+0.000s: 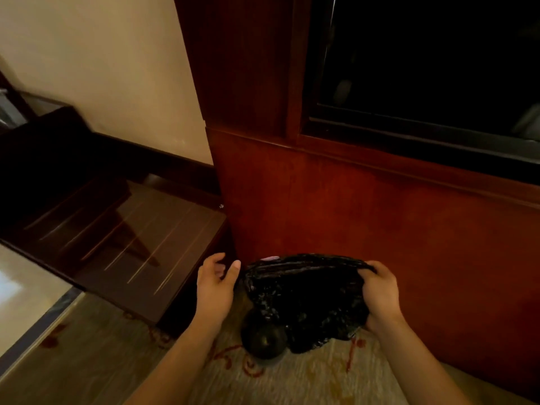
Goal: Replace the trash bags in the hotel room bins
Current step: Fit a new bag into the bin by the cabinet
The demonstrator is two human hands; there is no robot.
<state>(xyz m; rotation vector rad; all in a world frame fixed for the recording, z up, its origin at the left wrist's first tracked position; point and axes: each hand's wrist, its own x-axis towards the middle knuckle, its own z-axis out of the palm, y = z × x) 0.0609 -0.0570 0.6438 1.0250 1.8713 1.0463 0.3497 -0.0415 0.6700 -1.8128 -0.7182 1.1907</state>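
Pinching the trash bag [304, 290] at its 3 o'clock edge is the right grip [380, 293]; the left grip [214, 285] hovers loose-fingered just beside its 9 o'clock edge. The cabinet [350, 214] stands at 12 o'clock, with open carpet [306, 381] at 6 o'clock.

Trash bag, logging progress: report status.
Right hand grips black trash bag at top edge. Left hand open beside it. Dark round thing beneath, unidentified.

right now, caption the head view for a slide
Right hand grips a black trash bag over a small dark bin, left hand beside its other edge
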